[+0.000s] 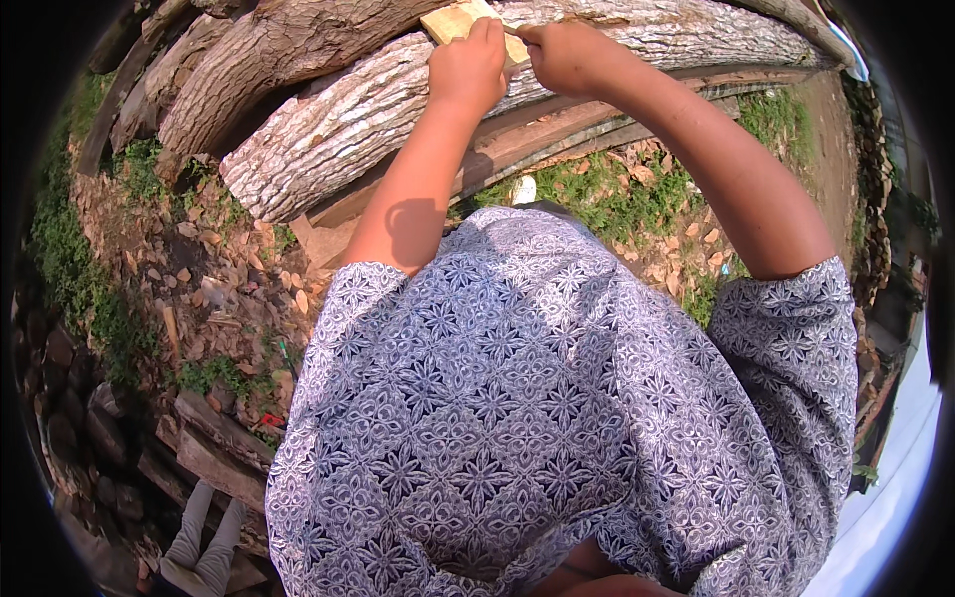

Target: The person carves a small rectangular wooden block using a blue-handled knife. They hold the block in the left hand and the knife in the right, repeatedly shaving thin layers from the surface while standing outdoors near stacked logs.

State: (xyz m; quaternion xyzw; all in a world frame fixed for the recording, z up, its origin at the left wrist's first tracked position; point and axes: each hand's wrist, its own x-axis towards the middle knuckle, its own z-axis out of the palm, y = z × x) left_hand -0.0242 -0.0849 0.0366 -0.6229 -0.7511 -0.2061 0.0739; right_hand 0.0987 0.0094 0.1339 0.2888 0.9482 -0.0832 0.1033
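A pale yellow piece of wood (454, 20) lies on top of a rough, bark-covered log (338, 124) at the upper edge of the view. My left hand (470, 68) rests on this piece with its fingers bent and closed over it. Close by on the right, my right hand (572, 58) is closed in a pinch at the wood's right side. A thin dark bit shows at its fingertips, too small to name. Both arms are stretched forward, and the fingertips are partly hidden by the hands.
More thick logs (284, 65) lie beyond and to the left. Sawn planks (537, 139) run along the log's near side. Dry leaves and grass (617, 194) cover the ground, where a white shoe (524, 189) shows. A person's grey-clad legs (204, 542) are at the lower left.
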